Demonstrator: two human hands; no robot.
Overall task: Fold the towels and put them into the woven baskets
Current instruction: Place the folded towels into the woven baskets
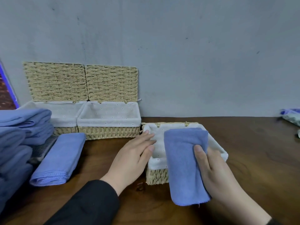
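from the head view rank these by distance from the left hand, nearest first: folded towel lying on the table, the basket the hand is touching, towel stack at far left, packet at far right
1. Lined woven basket: the left hand rests on its near-left rim.
2. Folded blue towel: flat on the table, left of the hand.
3. Stack of blue towels: far left edge.
4. Patterned packet: far right, by the wall.

- right hand (215, 172) grips a folded blue towel (186, 164) over the near basket (155, 176), thumb on top.
- left hand (131, 158) rests flat on that basket's left rim, fingers straight.
- 2 open lined baskets (107, 133) stand against the wall (162, 46).
- another folded towel (60, 158) lies on the wooden table (259, 151) beside a towel stack (19, 135).
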